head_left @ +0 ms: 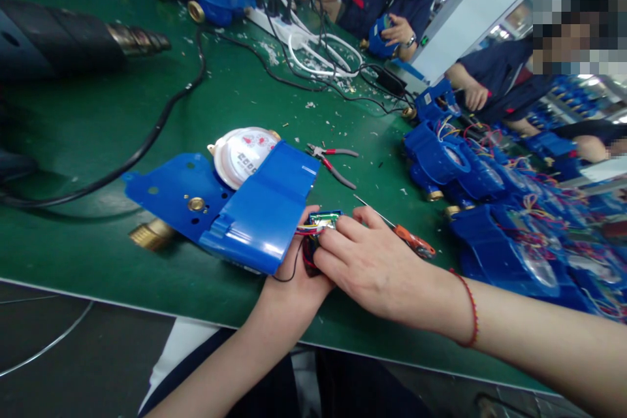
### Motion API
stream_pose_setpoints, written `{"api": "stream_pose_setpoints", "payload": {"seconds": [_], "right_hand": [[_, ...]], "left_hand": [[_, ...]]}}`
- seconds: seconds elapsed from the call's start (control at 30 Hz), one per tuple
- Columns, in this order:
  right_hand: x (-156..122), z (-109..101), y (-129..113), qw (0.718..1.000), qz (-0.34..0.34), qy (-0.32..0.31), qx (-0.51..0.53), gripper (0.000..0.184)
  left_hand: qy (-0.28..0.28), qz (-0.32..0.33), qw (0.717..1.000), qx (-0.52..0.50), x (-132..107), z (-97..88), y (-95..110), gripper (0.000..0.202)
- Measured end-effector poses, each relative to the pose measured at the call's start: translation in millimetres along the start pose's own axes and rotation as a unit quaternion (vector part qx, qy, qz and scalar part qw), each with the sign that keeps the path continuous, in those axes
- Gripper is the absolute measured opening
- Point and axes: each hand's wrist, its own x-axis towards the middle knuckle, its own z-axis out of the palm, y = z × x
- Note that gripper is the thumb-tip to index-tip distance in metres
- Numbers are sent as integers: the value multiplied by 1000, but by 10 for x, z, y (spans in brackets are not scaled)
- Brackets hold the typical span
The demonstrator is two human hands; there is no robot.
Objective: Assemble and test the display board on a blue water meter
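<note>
A water meter (245, 155) with a round white dial and a blue plastic housing (264, 209) lies on the table before me. My left hand (298, 268) reaches in at the housing's right end, its fingers partly hidden, closed around a small circuit board module (327, 217). Thin coloured wires (304, 230) run from the housing to this module. My right hand (377, 255) is over the module, fingers bent together and pinching at a whitish wire connector on the board. The fingertips cover most of that spot.
Red-handled cutting pliers (333, 160) and an orange-handled screwdriver (414, 241) lie beyond my hands. A heat gun (73, 39) with a black cable is at left. Several blue meters (509, 255) crowd the right side. Cables surround a power strip (279, 29). Co-workers sit across the table.
</note>
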Motion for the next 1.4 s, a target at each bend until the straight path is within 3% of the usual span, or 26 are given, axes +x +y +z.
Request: {"api": "stream_pose_setpoints", "payload": {"seconds": [0.2, 0.33, 0.5, 0.6, 0.7, 0.77, 0.87, 0.93, 1.0, 1.2, 1.4], "right_hand": [[-11, -11, -7, 1000, 8, -8, -6, 22], [-15, -28, -2, 1000, 14, -14, 1, 24], [-158, -79, 55, 984, 56, 30, 165, 22], [-300, -96, 70, 941, 131, 103, 296, 18], [-403, -56, 43, 879, 214, 181, 387, 14], [-435, 0, 13, 809, 271, 212, 476, 8], [-436, 101, -23, 664, 329, 262, 618, 10], [-424, 172, -35, 600, 349, 293, 657, 14], [-412, 245, -37, 577, 357, 313, 665, 14], [-424, 452, -10, 544, 356, 354, 672, 13], [-469, 516, 16, 498, 308, 353, 730, 13]], "left_hand": [[5, 36, 999, 24, -35, -6, -16, 44], [-15, 13, 1000, 10, -42, -19, -32, 46], [-77, -50, 996, -15, -33, -74, -79, 65], [-90, -94, 988, -80, -30, -79, -84, 68], [-96, -129, 973, -166, -29, -58, -79, 68], [-96, -149, 964, -200, -27, -46, -78, 68], [-100, -167, 957, -217, -22, -49, -85, 70], [-103, -171, 956, -214, -22, -62, -94, 72], [-106, -174, 957, -207, -23, -77, -100, 73], [-123, -204, 945, -224, -29, -92, -85, 75], [-124, -207, 945, -221, -43, -119, -86, 80]]}}
